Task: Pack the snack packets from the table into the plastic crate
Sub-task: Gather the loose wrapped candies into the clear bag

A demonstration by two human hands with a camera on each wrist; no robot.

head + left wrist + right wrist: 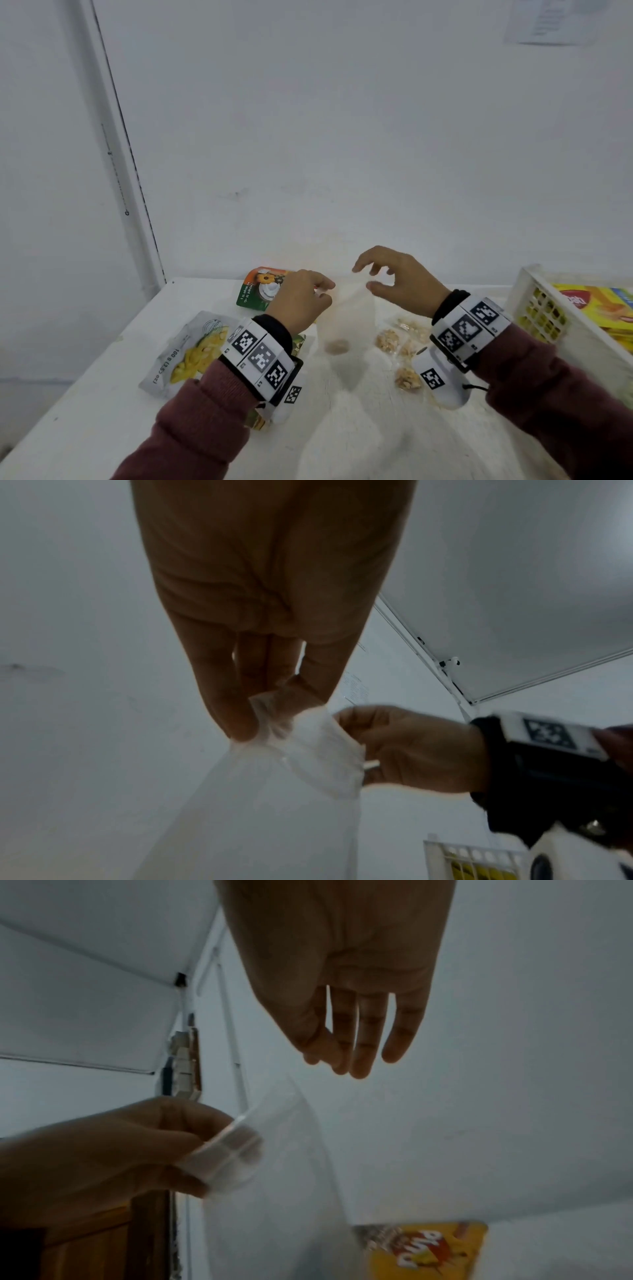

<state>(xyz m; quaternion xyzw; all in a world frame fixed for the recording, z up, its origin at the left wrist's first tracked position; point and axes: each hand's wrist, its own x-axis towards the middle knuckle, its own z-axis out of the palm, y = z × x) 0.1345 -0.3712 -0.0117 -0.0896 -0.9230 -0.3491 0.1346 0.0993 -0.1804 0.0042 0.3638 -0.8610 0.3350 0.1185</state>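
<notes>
Up above the table (102, 411), the left hand (301, 301) pinches the top edge of a clear bag (346, 322), thumb and fingertips (240, 723) bunching the thin plastic between them. In the right wrist view the bag's rim folds over those fingers. The right hand (400, 281) hovers just beside the bag's other top corner, fingers loosely spread and holding nothing; whether its thumb touches the plastic I cannot tell. The bag hangs down from the left hand, and one small brown lump (337, 346) shows through its lower part.

Right of the bag, several small clear nut packets (397, 346) lie scattered on the table, under and beside the right wrist. Behind the bag and left of it, a green and orange packet (255, 287) lies near the table's far edge, partly hidden by the left hand. Left of the bag and nearer the person, a white packet with yellow fruit (191, 353) lies flat, its near end under the left sleeve. Another packet's edge (298, 342) peeks out beside the left wrist, too hidden to make out.

Well right of the bag, the white lattice crate (534, 308) stands at the table's right edge, tilted in the wide view, with a yellow packet (599, 301) already inside it. Both wrists wear white bands printed with black square markers.
</notes>
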